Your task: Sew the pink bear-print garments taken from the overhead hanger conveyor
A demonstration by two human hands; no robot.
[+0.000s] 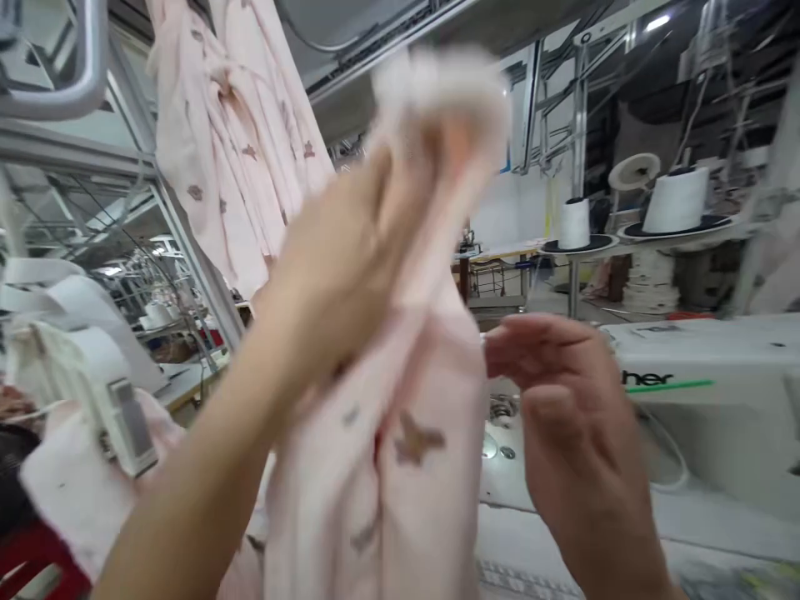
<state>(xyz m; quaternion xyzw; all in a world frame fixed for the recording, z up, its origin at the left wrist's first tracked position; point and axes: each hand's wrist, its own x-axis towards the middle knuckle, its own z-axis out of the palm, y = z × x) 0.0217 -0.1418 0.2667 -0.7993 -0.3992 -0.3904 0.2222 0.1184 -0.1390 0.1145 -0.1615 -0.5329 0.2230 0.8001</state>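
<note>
A pale pink garment [437,400] with brown star-like prints hangs in front of me, blurred by motion. Its upper end, with a whitish, ruffled-looking edge, is raised in my left hand [337,250], whose fingers are wrapped round the cloth. Beside the garment's right edge is my right hand [575,417], fingers curled and pinched together, the tips at or very near the cloth. Whether a thread or a bit of fabric sits between those fingertips is too small to make out.
More pink printed garments [250,158] hang at the upper left. A white sewing machine [718,417] stands at the right, with thread cones [675,200] behind it. At the left are a white tape-fed device [118,400] and a metal frame [181,242].
</note>
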